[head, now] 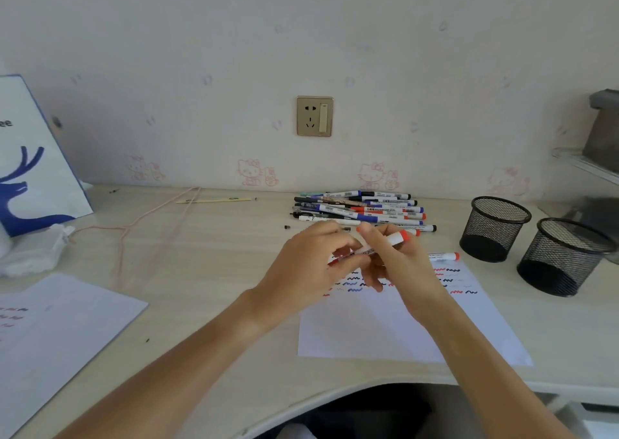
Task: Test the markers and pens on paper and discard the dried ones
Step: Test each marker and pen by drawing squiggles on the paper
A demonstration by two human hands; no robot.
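Two mesh cups [495,227], two sheets; both hands' fingers [338,251] pinch one white, red-ended marker [385,242].

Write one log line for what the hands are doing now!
left hand: grips red marker | right hand: grips same marker | over: paper with squiggles | pen pile: behind

Both hands [355,264] grip a red marker [378,246] above paper [402,331].
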